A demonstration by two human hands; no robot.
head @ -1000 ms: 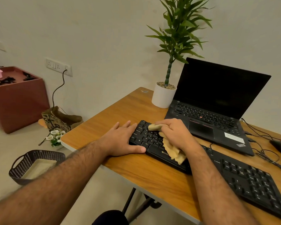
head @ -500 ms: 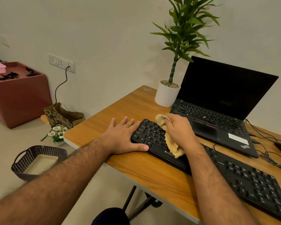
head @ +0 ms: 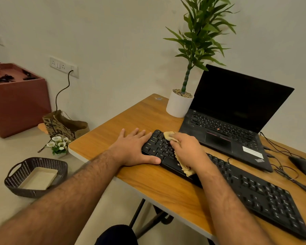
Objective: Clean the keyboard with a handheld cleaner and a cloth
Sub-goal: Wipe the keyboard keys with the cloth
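The keyboard point(head: 237, 188), black and long, lies on the wooden counter point(head: 148, 181). The right hand point(head: 189, 152) clutches a tan cloth point(head: 168, 135) on its keys; the left hand point(head: 133, 149) rests flat, fingers straight, at its end. A woven basket point(head: 14, 184) on the floor holds a beige tray point(head: 38, 178); a white pot point(head: 177, 106) holds pebbles.

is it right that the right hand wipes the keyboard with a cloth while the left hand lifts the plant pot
Not quite. In the head view the left hand lies flat at the keyboard end, not lifting the pot. The right hand does wipe with the cloth.
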